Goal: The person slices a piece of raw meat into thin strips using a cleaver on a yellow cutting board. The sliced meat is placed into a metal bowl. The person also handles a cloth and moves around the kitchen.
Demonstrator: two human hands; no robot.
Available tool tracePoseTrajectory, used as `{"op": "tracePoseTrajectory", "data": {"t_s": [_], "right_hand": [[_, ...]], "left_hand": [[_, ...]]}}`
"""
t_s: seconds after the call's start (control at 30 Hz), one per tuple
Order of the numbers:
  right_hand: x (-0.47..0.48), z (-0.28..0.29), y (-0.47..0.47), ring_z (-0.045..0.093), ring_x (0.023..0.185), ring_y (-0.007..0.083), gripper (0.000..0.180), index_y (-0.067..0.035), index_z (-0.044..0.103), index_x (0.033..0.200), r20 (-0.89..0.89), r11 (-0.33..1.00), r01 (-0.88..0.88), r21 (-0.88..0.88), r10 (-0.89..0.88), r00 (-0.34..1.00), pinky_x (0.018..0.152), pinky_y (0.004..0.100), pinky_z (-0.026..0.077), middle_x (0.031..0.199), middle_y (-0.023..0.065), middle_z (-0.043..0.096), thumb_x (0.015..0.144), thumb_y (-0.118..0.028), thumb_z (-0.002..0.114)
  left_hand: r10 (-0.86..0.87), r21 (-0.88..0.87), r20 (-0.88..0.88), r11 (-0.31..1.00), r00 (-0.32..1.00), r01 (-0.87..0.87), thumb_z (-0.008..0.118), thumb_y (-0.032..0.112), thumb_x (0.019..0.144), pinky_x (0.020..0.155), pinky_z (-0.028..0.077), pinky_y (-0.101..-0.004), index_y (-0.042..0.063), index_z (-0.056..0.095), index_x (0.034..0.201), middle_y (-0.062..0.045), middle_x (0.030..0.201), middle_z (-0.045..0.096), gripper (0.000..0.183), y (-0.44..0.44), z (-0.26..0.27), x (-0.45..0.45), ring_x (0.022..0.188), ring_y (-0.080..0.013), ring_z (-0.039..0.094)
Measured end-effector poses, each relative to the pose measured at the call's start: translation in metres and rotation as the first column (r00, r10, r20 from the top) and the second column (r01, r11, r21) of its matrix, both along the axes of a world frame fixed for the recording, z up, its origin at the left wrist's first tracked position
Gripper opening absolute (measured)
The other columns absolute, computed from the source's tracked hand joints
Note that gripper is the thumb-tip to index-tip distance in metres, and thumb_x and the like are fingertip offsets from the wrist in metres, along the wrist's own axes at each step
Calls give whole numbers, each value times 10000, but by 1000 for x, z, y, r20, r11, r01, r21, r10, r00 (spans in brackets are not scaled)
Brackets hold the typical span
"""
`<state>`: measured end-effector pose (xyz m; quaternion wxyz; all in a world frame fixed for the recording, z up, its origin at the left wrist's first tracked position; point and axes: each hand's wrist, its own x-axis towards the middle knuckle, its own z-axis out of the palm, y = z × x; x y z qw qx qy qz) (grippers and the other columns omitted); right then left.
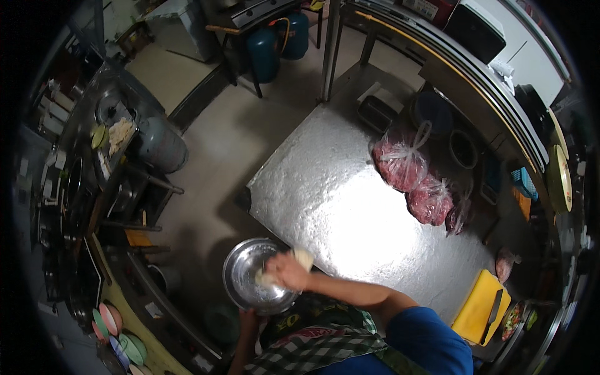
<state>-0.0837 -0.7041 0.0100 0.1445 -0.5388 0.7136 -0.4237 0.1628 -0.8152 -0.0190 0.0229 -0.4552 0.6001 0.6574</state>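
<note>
A round stainless steel bowl (241,274) is held at the near corner of the metal worktable, in front of my apron (318,344). My left hand (248,315) grips its near rim, with most of the fingers hidden. Over the bowl's right side is my right hand (287,271), blurred and closed around a pale yellow, soft-looking cloth (303,259). More of this pale material shows under the fingers, inside the bowl. Small whitish bits or droplets lie on the bowl's inner wall.
The metal worktable (290,187) carries tied plastic bags of red meat (401,159), a metal tray (377,114) and a yellow cutting board (478,304) with a knife (492,316). Leftward stand a grey gas cylinder (161,145) and a stove counter. Coloured bowls (133,349) sit lower left.
</note>
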Motion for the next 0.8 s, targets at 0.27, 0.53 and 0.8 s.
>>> {"op": "tracePoseTrajectory", "data": {"t_s": [0.27,0.53,0.8], "right_hand": [[-224,-4,36,567,887,352,204,-83,620,954,-266,763,625,-167,-645,717,739,476,466,953,151,598,809,-221,580],[-99,-37,-61,573,904,329,125,-63,604,831,-309,885,464,29,-434,846,790,523,426,923,137,618,744,-153,594],[36,60,2,562,913,344,234,-86,622,1032,305,997,72,30,-78,949,815,436,459,999,140,593,844,-224,611]], "left_hand": [[-476,-650,137,619,869,441,624,188,811,771,513,-502,81,443,1322,-138,1194,566,553,-61,-59,34,1039,-347,582],[-26,-189,-203,982,979,-13,584,162,790,745,500,-481,75,519,1131,-107,981,620,358,-70,-112,42,894,-327,584],[142,366,84,916,986,-163,586,172,826,599,484,-379,51,557,978,-59,861,585,196,-115,-80,27,713,-214,547]]}}
